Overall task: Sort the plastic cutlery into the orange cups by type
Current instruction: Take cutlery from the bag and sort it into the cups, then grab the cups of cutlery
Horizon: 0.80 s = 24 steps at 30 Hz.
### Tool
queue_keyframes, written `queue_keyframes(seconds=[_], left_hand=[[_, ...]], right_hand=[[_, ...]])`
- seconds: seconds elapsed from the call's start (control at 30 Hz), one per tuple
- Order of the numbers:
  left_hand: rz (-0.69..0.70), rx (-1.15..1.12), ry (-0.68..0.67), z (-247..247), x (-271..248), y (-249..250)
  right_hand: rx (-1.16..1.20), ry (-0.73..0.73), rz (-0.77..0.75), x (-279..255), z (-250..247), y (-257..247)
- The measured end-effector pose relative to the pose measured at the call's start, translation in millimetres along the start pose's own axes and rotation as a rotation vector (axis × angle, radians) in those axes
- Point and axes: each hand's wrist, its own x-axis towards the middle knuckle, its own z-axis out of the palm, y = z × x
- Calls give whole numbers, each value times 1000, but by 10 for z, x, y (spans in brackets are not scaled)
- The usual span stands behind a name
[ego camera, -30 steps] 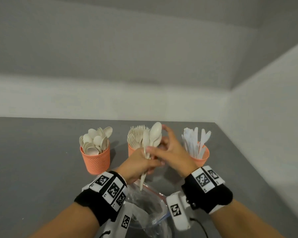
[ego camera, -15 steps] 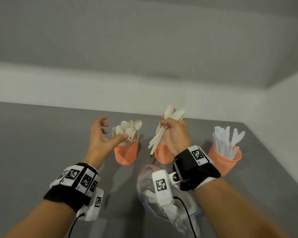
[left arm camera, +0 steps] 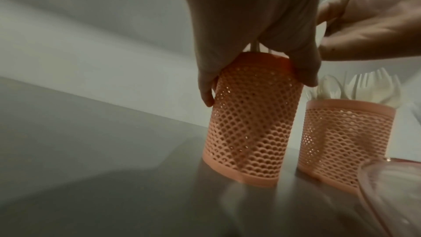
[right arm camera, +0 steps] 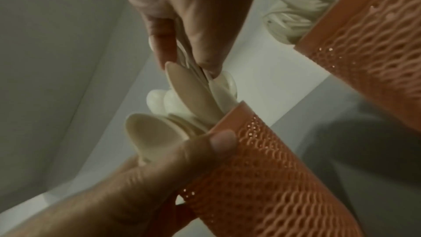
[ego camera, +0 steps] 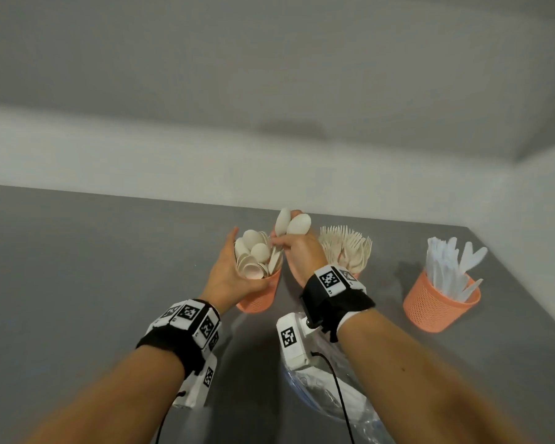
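Three orange mesh cups stand in a row on the grey table. My left hand (ego camera: 225, 271) grips the spoon cup (ego camera: 259, 298) near its rim, the thumb on the near side (right arm camera: 218, 143) and the fingers round the far side (left arm camera: 206, 95). My right hand (ego camera: 298, 251) pinches a few cream spoons (ego camera: 291, 223) bowls-up just right of that cup, and their lower ends reach into its mouth (right arm camera: 193, 87). The fork cup (left arm camera: 346, 141) is half hidden behind my right wrist, its forks (ego camera: 346, 248) showing. The knife cup (ego camera: 438, 304) stands at the right.
A clear plastic bag (ego camera: 330, 402) lies on the table under my right forearm, with white cutlery inside it. The table's far edge meets a white wall, and its right edge runs close past the knife cup. Bare grey tabletop (ego camera: 77, 283) lies to the left.
My left hand went from open beside the spoon cup to gripping it. My right hand carried the spoons left, from over the fork cup down to the spoon cup's mouth.
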Motion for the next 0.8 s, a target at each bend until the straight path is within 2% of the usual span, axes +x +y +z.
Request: queue_keyframes(seconds=[0.07,0.13,0.27,0.37,0.4,0.47,0.6,0.7,0.8], left_hand=[[1,-1,3,-11,-4,5],[9,-4,2,-16,-6,-3],[23,-16,7,-9,11,-26],[36,-20,0,-7,35,-56],[36,-22,-4,-11,39,-65],[35,-24,-5,-13,41,-88],[40,-46,7,11,53,-121],[53,-71,-37,-13,-14,-61],[34,-9,-38,-87,-129,41]], right_hand=[[-120,-45,-18,37,3,25],[-212,-72,-117,57,4,13],[-468,58,-415,110,39,-68],[-742,33,-532,142,89,20],[-866,29,-523,162,62,86],[-1130,27,-413,167,-19,149],[-1369,-104,-148,106,-117,-28],[-1384,-130,-145,-4,-155,-147],[-1184,-9,-258,-242,-229,-296]])
